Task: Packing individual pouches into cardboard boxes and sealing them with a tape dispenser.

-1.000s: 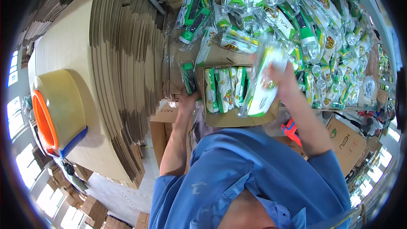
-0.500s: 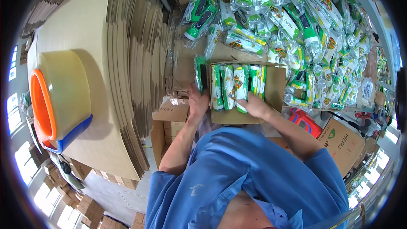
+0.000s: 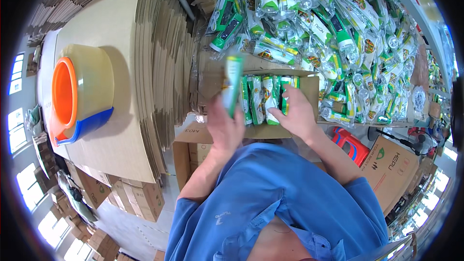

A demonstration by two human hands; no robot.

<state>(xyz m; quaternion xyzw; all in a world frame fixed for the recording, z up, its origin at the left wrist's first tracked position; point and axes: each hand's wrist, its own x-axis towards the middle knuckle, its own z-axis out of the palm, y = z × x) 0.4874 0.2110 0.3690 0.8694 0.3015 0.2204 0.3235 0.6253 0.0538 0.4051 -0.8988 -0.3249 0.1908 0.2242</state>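
A long green-and-white pack in clear plastic [image 3: 232,79] stands upright in my left hand [image 3: 225,125], whose fingers are closed round its lower end. Motion blurs both. The pack is just left of an open cardboard box [image 3: 309,89]. Inside the box, several similar packs [image 3: 257,99] stand side by side in a row. Over the box's near right part, my right hand [image 3: 298,116] has its thumb and fingers round a green-and-white pack [image 3: 283,97] at the right end of the row. Its other fingers are partly hidden.
A big heap of wrapped green-and-white packs [image 3: 333,34] covers the table behind and right. Flattened cartons [image 3: 157,67] are stacked at left, with a yellow-and-orange bucket [image 3: 89,87] on cardboard. An open carton [image 3: 182,157] stands below left; a red-and-blue case [image 3: 350,146] lies right.
My left hand has brought its pack up and toward the box, turning its white side into view. My right hand has risen, and its thumb and fingers have spread wider over the packs.
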